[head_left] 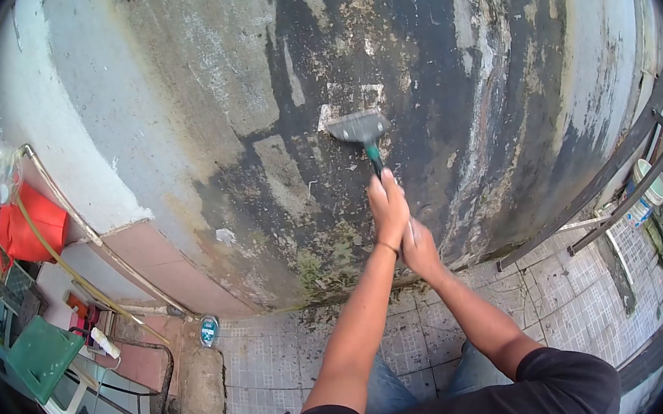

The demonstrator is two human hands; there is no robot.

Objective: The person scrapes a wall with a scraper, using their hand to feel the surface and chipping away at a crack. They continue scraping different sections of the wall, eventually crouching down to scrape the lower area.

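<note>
A scraper (362,129) with a wide metal blade and a green-and-black handle presses flat against a stained, peeling wall (255,94). My left hand (388,207) is wrapped around the handle, higher up. My right hand (418,248) grips just below and behind it, partly hidden by the left wrist. The blade sits beside a pale patch where paint has come off. Both arms stretch forward from a dark shirt.
A red bag (30,226) hangs at the left over a green plastic stool (40,359). A metal railing (611,177) runs along the right. Tiled floor (283,357) lies below, with a black hose at the lower left.
</note>
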